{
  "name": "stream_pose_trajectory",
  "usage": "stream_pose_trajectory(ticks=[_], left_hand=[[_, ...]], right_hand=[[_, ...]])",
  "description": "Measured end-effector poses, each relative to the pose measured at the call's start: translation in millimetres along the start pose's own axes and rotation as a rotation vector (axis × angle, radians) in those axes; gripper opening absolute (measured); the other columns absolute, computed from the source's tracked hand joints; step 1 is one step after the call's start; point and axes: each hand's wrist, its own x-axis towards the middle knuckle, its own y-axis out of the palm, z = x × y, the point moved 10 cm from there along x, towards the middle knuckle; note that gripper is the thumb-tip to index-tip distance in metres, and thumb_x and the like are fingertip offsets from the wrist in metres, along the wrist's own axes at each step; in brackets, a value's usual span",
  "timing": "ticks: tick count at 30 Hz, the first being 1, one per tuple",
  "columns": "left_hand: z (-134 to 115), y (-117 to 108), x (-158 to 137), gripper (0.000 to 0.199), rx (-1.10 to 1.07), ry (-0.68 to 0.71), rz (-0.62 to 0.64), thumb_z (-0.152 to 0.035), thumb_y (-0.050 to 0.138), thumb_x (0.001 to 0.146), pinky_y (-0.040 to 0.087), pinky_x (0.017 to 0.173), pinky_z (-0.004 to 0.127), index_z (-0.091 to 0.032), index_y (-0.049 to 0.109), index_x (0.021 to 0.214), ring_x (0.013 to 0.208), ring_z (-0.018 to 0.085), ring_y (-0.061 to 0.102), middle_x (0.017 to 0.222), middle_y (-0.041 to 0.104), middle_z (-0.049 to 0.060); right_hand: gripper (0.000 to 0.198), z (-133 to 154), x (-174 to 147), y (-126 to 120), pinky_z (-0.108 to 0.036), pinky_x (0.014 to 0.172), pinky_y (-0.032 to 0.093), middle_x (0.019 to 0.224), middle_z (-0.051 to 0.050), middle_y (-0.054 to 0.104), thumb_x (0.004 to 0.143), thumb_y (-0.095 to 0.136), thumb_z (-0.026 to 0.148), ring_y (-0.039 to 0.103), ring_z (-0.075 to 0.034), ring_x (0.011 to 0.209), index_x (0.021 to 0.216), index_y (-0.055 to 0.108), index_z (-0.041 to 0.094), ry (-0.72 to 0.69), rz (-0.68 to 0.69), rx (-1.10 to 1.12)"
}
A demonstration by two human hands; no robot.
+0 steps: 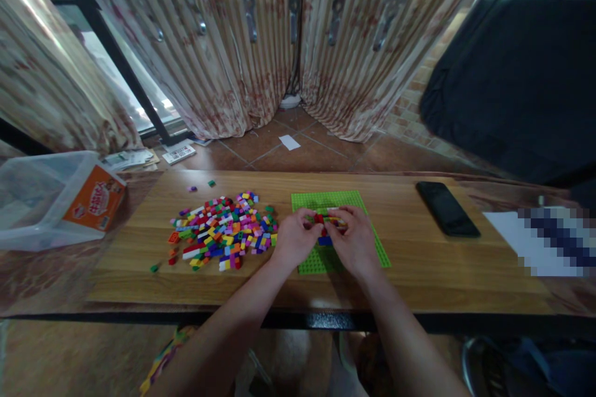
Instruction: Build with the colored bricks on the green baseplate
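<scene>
head view, left hand: your left hand sits over the green baseplate, thumb and fingers bent inward at a small red brick; whether they grip it or only steady it, you cannot tell from here.
right hand: your right hand faces it closely, fingers curled in at the mixed-colour bricks just beside the red one; its exact hold is hidden too.
green baseplate: it lies flat on the wooden tabletop in front of you, to the right of the loose bricks.
done so far: a few bricks appear gathered at the middle of the plate, among them a blue brick nearest you; your fingers cover part of the group, so you cannot tell how many are joined or pressed down.
left over: most of the bricks lie in the loose brick pile on your left, with a few strays around it.
progress: with so much of the plate's studded surface bare, you look to be at an early stage.
</scene>
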Motion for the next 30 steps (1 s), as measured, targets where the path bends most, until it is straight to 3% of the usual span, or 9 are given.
stream_pose_trajectory(ticks=[11,17,23,30], left_hand=[[7.2,2.1,4.5,0.024,0.002,-0.061,-0.013,-0.023,0.068,0.073,0.039,0.053,0.023,-0.017,0.068,0.097,0.060,0.013,0.060,0.071,0.069,0.000],[9.9,3.7,5.8,0.022,-0.022,-0.083,-0.009,-0.022,0.068,0.073,0.041,0.054,0.023,-0.016,0.068,0.094,0.061,0.014,0.062,0.072,0.070,0.001],[12.3,6.4,7.2,0.021,-0.051,-0.062,-0.005,-0.023,0.068,0.073,0.044,0.056,0.023,-0.016,0.067,0.093,0.063,0.014,0.063,0.073,0.070,0.002],[6.7,6.3,5.3,0.021,-0.039,-0.011,0.043,-0.024,0.064,0.078,0.043,0.056,0.023,-0.016,0.065,0.096,0.062,0.014,0.062,0.071,0.068,0.001]], right_hand=[[0.027,-4.4,0.1,0.9,-0.046,0.087,0.055,0.117,-0.012,0.055,0.073,0.063,0.027,0.056,-0.027,0.110,0.098,0.071,0.021,0.058,0.079,0.119],[0.026,-7.9,0.9,3.0,-0.046,0.085,0.056,0.118,-0.011,0.054,0.072,0.062,0.026,0.060,-0.024,0.102,0.095,0.071,0.021,0.081,0.089,0.171],[0.024,-8.0,1.9,2.6,-0.044,0.082,0.057,0.117,-0.011,0.055,0.071,0.062,0.026,0.059,-0.025,0.104,0.093,0.072,0.022,0.075,0.082,0.180],[0.026,-11.0,3.4,-0.7,-0.046,0.088,0.053,0.118,-0.011,0.058,0.073,0.061,0.030,0.059,-0.026,0.106,0.095,0.072,0.020,0.078,0.105,0.210]])
